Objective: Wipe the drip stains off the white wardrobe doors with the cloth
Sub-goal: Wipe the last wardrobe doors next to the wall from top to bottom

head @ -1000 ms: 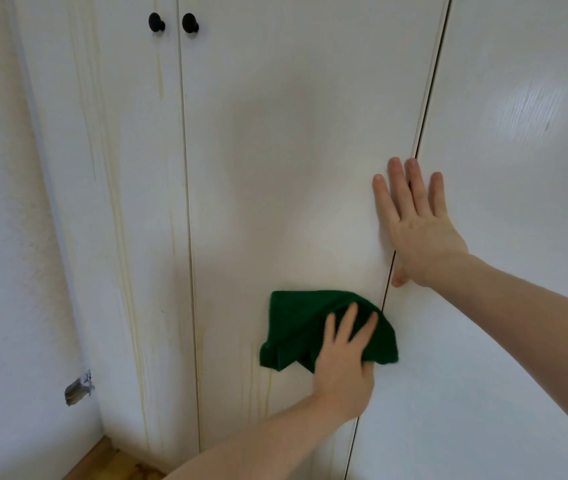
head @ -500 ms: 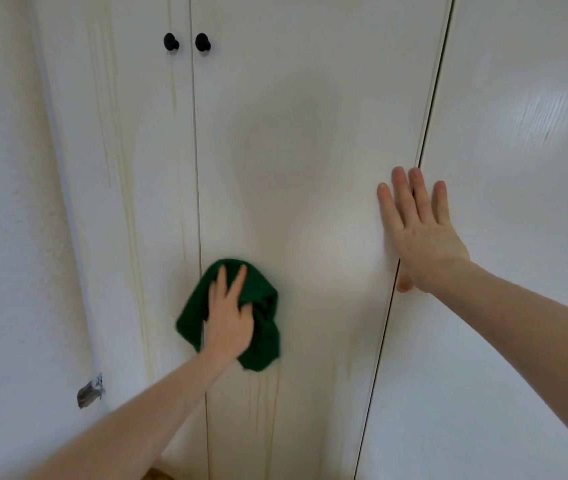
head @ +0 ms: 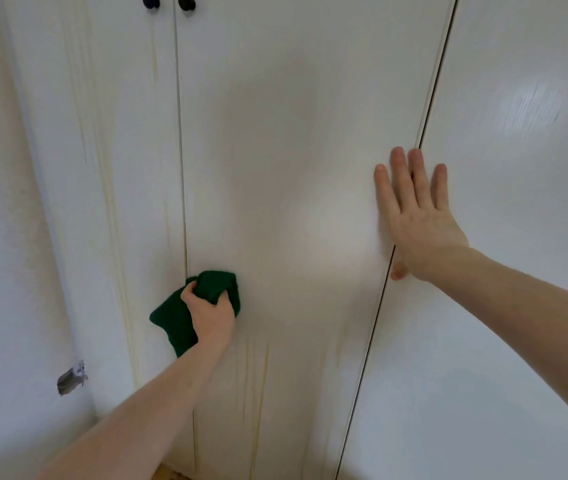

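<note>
Wardrobe doors (head: 293,150), yellowish drip stains (head: 251,375) low down.

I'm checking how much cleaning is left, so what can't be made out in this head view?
- Door surface under the green cloth and the left hand: covered, stains there unknown.
- Two black knobs: cut off by the top edge.
- Door bottoms: cut off by the bottom edge.
- Gap beneath the right hand: hidden by the palm.
- Faint drip streaks: blurred, extent unclear.

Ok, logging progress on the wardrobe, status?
Left hand grips green cloth at the door seam. Right hand flat on the door. Drip stains below cloth unwiped. Nothing in the way.
</note>
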